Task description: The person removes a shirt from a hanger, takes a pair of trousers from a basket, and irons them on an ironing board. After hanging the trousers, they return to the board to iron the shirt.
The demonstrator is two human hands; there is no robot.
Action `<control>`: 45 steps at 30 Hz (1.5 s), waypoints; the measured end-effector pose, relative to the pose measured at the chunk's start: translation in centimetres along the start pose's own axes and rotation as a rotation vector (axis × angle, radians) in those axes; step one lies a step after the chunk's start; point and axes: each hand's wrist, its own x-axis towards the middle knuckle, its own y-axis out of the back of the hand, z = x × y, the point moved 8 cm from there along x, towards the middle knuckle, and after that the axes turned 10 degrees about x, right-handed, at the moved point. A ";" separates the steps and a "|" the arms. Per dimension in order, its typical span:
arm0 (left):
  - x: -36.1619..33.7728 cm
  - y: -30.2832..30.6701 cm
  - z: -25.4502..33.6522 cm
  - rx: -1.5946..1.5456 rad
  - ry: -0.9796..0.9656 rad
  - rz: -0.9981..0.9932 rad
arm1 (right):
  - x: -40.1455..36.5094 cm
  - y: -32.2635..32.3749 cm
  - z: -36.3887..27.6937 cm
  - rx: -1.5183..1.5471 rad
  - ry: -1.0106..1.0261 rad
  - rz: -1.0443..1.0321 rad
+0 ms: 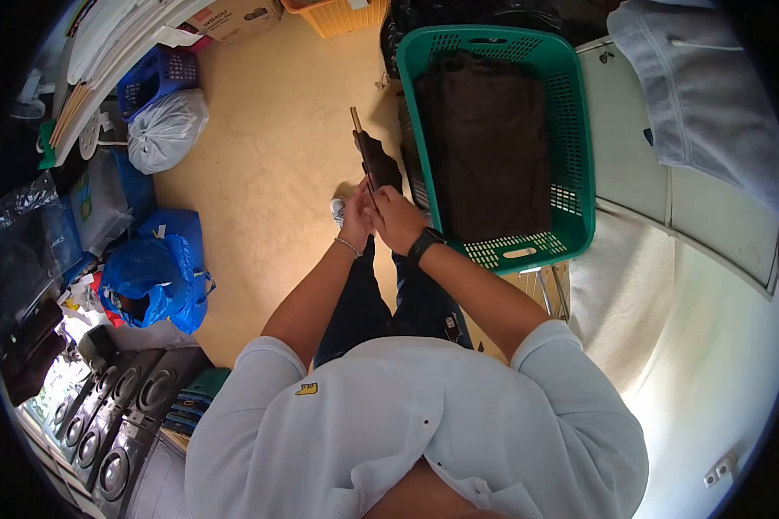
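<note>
While we stand over the floor [260, 156], both hands meet in front of our legs at the near end of a narrow dark item [379, 160]. Our left hand [356, 227], with a bracelet [349, 246] at the wrist, pinches the item from its left side. Our right hand [398, 221], with a black watch [424, 242], closes its grip on the item from the right; the exact finger positions are partly hidden. The item points away from us, and a thin light-brown strip [356, 119] shows at its far end. Just to the right of the item is a green basket [587, 173], which contains folded dark cloth [493, 147]. Right of the basket, a grey garment [701, 95] lies over a pale surface [623, 138]. A blue bag [160, 268] and a white bag [166, 130] are well apart, to the left.
</note>
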 end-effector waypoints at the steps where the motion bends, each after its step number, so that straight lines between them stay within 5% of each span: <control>1: -0.1 -0.2 0.1 0.046 0.007 0.040 | -0.2 -0.2 0.1 0.067 0.006 -0.030; 22: -0.6 8.3 1.1 0.046 -0.043 0.099 | 2.7 -5.6 -3.2 0.183 0.030 -0.164; 45: 6.4 0.5 -8.4 0.295 0.262 0.087 | -1.9 2.5 7.0 0.166 -0.071 0.247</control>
